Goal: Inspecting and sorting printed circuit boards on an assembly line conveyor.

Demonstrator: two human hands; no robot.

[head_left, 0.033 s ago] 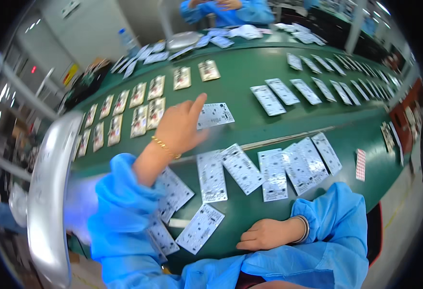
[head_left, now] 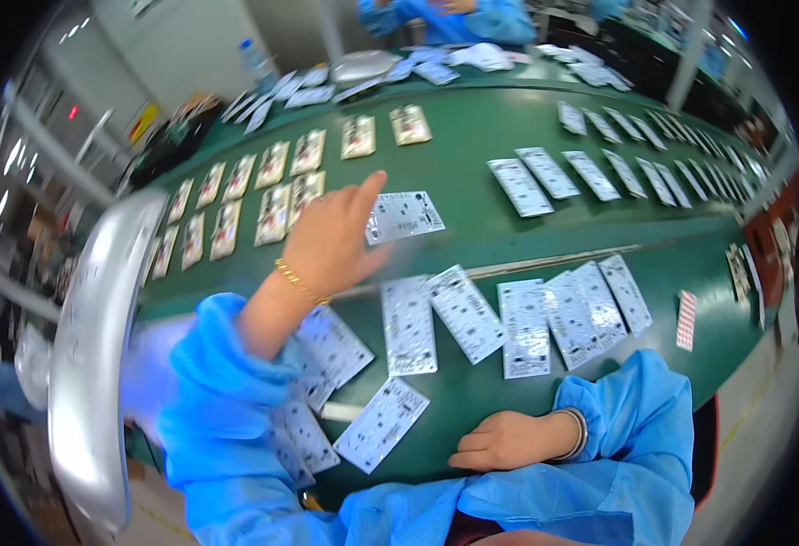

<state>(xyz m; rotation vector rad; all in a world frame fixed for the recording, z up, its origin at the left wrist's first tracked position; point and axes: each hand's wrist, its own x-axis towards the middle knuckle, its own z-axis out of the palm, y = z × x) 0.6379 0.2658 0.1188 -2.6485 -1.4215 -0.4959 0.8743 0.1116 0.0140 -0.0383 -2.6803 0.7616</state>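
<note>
My left hand [head_left: 331,232], with a gold chain bracelet at the wrist, reaches over the green work surface. Its forefinger and thumb span the left end of a white circuit board [head_left: 407,218], which lies crosswise; the grip is partly hidden behind the hand. Closer to me, several white boards lie loosely spread, among them one under the forearm [head_left: 335,346] and a tilted one [head_left: 383,426]. My right hand [head_left: 504,441] rests on the near table, fingers together and curled, with nothing visible in them.
Beige component-covered boards [head_left: 272,214] stand in two rows at left. White boards [head_left: 519,187] form rows at right. A silver lamp-like housing [head_left: 99,364] borders the left side. A red-and-white strip [head_left: 686,320] lies at right. Across the table sits another person in blue [head_left: 454,23].
The view has shifted a little, so most things sit farther right. My left hand and the crosswise circuit board have moved slightly left relative to the rows. My right hand stays put.
</note>
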